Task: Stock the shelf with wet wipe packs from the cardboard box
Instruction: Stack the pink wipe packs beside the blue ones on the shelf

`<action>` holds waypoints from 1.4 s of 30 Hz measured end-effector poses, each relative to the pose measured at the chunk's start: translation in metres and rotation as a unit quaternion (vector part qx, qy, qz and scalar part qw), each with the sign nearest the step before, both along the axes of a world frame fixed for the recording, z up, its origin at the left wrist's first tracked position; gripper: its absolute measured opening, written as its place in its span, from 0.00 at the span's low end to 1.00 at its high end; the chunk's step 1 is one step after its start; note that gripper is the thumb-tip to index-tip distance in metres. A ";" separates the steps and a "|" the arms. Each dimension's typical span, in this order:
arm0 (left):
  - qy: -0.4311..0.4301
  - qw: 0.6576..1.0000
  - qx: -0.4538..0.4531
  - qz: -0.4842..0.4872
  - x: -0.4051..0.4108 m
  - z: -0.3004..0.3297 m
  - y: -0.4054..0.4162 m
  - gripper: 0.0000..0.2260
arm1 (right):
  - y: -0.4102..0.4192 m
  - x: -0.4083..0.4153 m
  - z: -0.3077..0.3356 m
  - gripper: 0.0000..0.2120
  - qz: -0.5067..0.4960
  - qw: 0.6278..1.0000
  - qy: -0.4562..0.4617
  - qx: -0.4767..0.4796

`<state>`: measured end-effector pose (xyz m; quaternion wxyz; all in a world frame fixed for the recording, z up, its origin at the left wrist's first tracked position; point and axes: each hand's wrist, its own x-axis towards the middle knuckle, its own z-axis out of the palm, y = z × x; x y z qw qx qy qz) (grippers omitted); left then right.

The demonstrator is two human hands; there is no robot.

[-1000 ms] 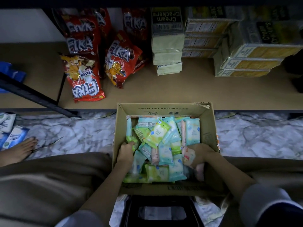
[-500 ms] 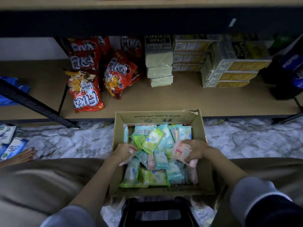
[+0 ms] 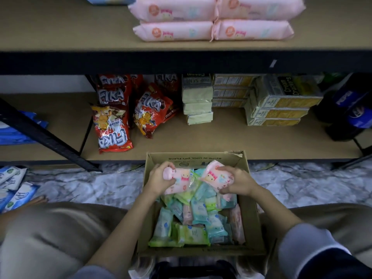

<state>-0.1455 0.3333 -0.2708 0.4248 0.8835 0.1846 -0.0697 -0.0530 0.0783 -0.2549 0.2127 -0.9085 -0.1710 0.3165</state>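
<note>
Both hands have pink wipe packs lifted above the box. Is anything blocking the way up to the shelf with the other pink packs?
Nothing visible blocks it. The left hand and right hand each hold a pink wet wipe pack above the cardboard box. The upper shelf has bare board left of the stacked pink packs; only its dark front edge must be cleared.

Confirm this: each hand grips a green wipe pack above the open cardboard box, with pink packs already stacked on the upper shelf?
Not quite. The head view shows the left hand and right hand each gripping a pink wipe pack, not green. The rest holds: cardboard box open, pink packs on the upper shelf.
</note>
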 end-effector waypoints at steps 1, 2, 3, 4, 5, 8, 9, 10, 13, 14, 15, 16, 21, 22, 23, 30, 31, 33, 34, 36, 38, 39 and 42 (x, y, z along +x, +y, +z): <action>-0.023 1.000 -0.001 -0.006 0.006 0.014 -0.001 0.19 | -0.001 0.001 0.013 0.36 -0.008 1.000 -0.011 0.012; -0.046 0.999 -0.002 -0.009 0.012 0.029 -0.002 0.19 | -0.003 0.002 0.028 0.36 -0.015 0.999 -0.026 0.024; -0.071 0.997 -0.003 -0.012 0.016 0.046 -0.004 0.18 | -0.004 0.003 0.043 0.35 -0.022 0.998 -0.045 0.036; -0.097 0.995 -0.006 -0.013 0.019 0.065 -0.007 0.18 | -0.006 0.002 0.059 0.35 -0.027 0.996 -0.067 0.051; -0.128 0.992 -0.009 -0.016 0.021 0.083 -0.009 0.19 | -0.009 0.002 0.075 0.35 -0.034 0.993 -0.089 0.066; -0.216 0.976 -0.008 -0.029 0.020 0.136 -0.014 0.21 | -0.018 -0.004 0.122 0.32 -0.046 0.979 -0.157 0.125; -0.243 0.970 -0.007 -0.032 0.019 0.153 -0.014 0.21 | -0.022 -0.005 0.137 0.31 -0.049 0.972 -0.176 0.146; -0.263 0.964 -0.009 -0.034 0.017 0.170 -0.015 0.21 | -0.025 -0.007 0.150 0.31 -0.052 0.966 -0.192 0.165; -0.320 0.946 -0.022 -0.044 0.011 0.217 -0.015 0.15 | -0.032 -0.010 0.184 0.30 -0.064 0.947 -0.241 0.204; -0.338 0.939 -0.028 -0.047 0.009 0.232 -0.015 0.13 | -0.033 -0.011 0.195 0.29 -0.065 0.940 -0.255 0.217; -0.357 0.932 -0.032 -0.048 0.007 0.247 -0.014 0.12 | -0.034 -0.012 0.206 0.29 -0.064 0.934 -0.267 0.229; -0.372 0.926 -0.038 -0.048 0.006 0.260 -0.013 0.11 | -0.034 -0.013 0.217 0.29 -0.061 0.927 -0.278 0.244; -0.408 0.907 -0.088 -0.045 0.015 0.319 -0.005 0.11 | -0.030 -0.009 0.272 0.28 -0.039 0.899 -0.328 0.288; -0.419 0.903 -0.089 -0.039 0.018 0.329 -0.002 0.12 | -0.028 -0.006 0.282 0.28 -0.038 0.893 -0.337 0.296; -0.431 0.898 -0.085 -0.032 0.021 0.339 0.001 0.12 | -0.026 -0.003 0.292 0.28 -0.039 0.887 -0.345 0.304; -0.463 0.883 -0.071 -0.016 0.055 0.384 0.020 0.13 | -0.006 0.033 0.349 0.27 -0.040 0.865 -0.374 0.333; -0.464 0.884 -0.060 -0.014 0.060 0.389 0.021 0.12 | -0.002 0.039 0.354 0.27 -0.039 0.863 -0.378 0.332; -0.464 0.885 -0.051 -0.004 0.072 0.395 0.023 0.12 | 0.006 0.051 0.363 0.26 -0.039 0.863 -0.380 0.330; -0.462 0.885 -0.055 0.000 0.079 0.397 0.023 0.12 | 0.011 0.058 0.366 0.26 -0.042 0.864 -0.376 0.333; -0.454 0.889 -0.062 0.016 0.093 0.397 0.024 0.11 | 0.020 0.071 0.368 0.26 -0.049 0.868 -0.370 0.327; -0.438 0.895 -0.074 0.037 0.107 0.394 0.024 0.11 | 0.029 0.085 0.368 0.27 -0.054 0.876 -0.373 0.301; -0.426 0.900 -0.082 0.045 0.113 0.391 0.025 0.10 | 0.033 0.091 0.368 0.28 -0.056 0.881 -0.370 0.289; -0.396 0.912 -0.082 0.061 0.125 0.380 0.028 0.10 | 0.041 0.103 0.365 0.28 -0.057 0.900 -0.352 0.248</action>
